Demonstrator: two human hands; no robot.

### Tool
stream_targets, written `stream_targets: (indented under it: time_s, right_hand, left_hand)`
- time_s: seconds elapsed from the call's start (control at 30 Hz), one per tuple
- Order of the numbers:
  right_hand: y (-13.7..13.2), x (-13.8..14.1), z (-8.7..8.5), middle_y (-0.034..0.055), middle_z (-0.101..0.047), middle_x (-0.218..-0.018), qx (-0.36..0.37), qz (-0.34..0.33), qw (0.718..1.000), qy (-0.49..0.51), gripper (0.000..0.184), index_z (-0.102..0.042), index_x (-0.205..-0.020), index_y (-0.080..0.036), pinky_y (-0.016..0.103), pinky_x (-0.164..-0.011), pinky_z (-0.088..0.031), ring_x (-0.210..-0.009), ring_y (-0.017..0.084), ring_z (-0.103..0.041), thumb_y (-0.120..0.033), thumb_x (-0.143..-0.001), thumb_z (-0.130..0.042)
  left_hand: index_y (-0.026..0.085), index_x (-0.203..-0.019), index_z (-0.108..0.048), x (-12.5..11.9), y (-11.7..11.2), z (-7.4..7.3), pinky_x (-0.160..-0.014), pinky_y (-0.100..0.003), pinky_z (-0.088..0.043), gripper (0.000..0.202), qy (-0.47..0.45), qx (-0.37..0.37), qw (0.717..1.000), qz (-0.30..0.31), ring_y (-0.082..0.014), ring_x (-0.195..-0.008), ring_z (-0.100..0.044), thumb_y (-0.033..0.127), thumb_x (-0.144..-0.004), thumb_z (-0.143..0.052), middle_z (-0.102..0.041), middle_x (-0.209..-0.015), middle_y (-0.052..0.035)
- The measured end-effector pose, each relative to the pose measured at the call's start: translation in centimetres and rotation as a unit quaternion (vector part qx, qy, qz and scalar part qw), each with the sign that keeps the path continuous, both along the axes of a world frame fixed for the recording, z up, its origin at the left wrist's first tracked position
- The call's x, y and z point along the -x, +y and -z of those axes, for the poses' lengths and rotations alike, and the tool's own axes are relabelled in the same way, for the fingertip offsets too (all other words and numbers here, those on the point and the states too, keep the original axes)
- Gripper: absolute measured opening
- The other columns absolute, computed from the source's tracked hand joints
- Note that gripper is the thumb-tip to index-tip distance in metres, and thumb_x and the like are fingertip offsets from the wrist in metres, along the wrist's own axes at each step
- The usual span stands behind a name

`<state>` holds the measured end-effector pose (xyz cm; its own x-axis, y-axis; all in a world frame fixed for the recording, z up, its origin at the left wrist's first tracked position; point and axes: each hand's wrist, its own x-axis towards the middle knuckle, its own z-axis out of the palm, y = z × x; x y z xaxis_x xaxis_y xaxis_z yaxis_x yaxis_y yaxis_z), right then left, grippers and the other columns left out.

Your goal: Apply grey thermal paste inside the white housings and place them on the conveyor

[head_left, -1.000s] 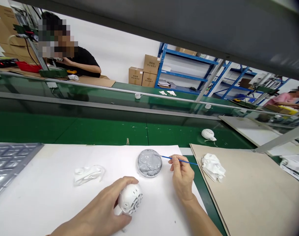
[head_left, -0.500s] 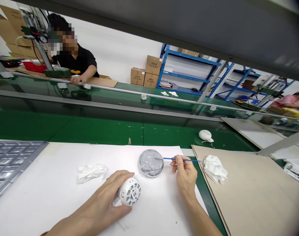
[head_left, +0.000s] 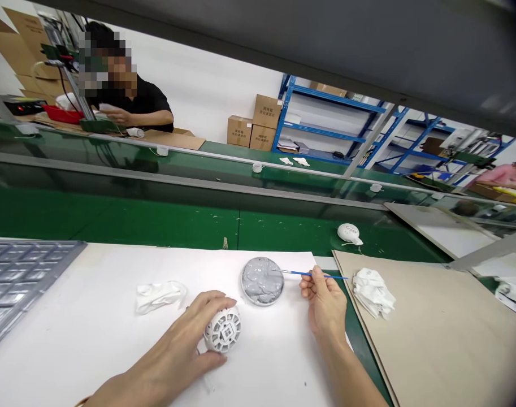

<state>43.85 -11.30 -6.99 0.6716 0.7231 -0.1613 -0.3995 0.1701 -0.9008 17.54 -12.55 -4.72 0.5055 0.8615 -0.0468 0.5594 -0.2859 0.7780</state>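
Note:
My left hand [head_left: 183, 345] is closed around a round white plastic housing [head_left: 228, 332]. Its slotted face, with a square in the middle, is turned up toward me. Between the thumb and fingers of my right hand [head_left: 325, 299] is a thin blue-handled brush [head_left: 298, 273], held almost level. The brush's tip is at the right part of a round dish [head_left: 243, 288] of grey paste [head_left: 261, 280], which stands on white paper [head_left: 113, 345]. I cannot tell how deep the tip sits in the paste.
Crumpled tissues lie at left [head_left: 160, 297] and on brown cardboard [head_left: 448, 328] at right. A clear plastic tray [head_left: 24, 277] is at far left. Another white housing [head_left: 348, 233] rests on the green surface. A co-worker [head_left: 151, 107] sits across; a grey shelf [head_left: 283, 34] hangs overhead.
The white housing has turned a little in my left hand, showing its face more squarely. My right hand and brush have shifted slightly right. The co-worker's hand has lifted away from the bench edge.

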Motion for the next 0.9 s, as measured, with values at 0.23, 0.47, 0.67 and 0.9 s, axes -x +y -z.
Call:
stream_targets:
  time_s: [0.23, 0.47, 0.67, 0.9]
  right_hand:
    - [-0.3, 0.5, -1.0, 0.0028, -0.061, -0.062, -0.009, -0.01, 0.998, 0.06, 0.039, -0.057, -0.076, -0.012, 0.018, -0.042, -0.04, -0.052, 0.01, -0.053, -0.035, -0.057, -0.082]
    - [-2.2, 3.1, -2.8, 0.0007, -0.057, -0.059, -0.002, -0.077, 0.995, 0.068, 0.034, -0.055, -0.073, -0.014, 0.018, -0.043, -0.038, -0.051, 0.01, -0.051, -0.037, -0.064, -0.079]
    - [-3.6, 5.5, -2.6, 0.0015, -0.058, -0.058, 0.065, -0.131, 0.989, 0.018, 0.036, -0.054, -0.071, -0.015, 0.021, -0.044, -0.037, -0.048, 0.01, -0.049, -0.045, -0.069, -0.074]
    - [-3.6, 6.2, -1.9, 0.0015, -0.059, -0.057, 0.088, -0.145, 0.985, -0.016, 0.037, -0.054, -0.068, -0.016, 0.023, -0.046, -0.039, -0.049, 0.011, -0.049, -0.048, -0.069, -0.072]
  left_hand:
    - [0.033, -0.121, -0.045, -0.7, 0.2, -0.1, -0.088, -0.034, -0.048, 0.06, -0.024, -0.011, 0.999, -0.029, -0.0241, -0.109, -0.052, 0.009, -0.068, -0.058, -0.049, -0.124, -0.0017]
    - [0.028, -0.117, -0.041, -1.2, 0.5, -1.1, -0.081, -0.035, -0.048, 0.057, -0.021, 0.063, 0.995, -0.069, -0.0239, -0.097, -0.056, 0.022, -0.067, -0.067, -0.055, -0.111, -0.003]
    - [0.027, -0.119, -0.039, -1.2, 0.5, -1.1, -0.081, -0.034, -0.046, 0.059, -0.022, 0.075, 0.996, -0.051, -0.0223, -0.096, -0.054, 0.026, -0.067, -0.069, -0.053, -0.112, -0.0027]
    - [0.028, -0.116, -0.041, -1.1, 0.7, -1.4, -0.076, -0.033, -0.047, 0.058, -0.04, 0.103, 0.993, -0.048, -0.0203, -0.087, -0.056, 0.03, -0.066, -0.071, -0.056, -0.103, -0.0006]
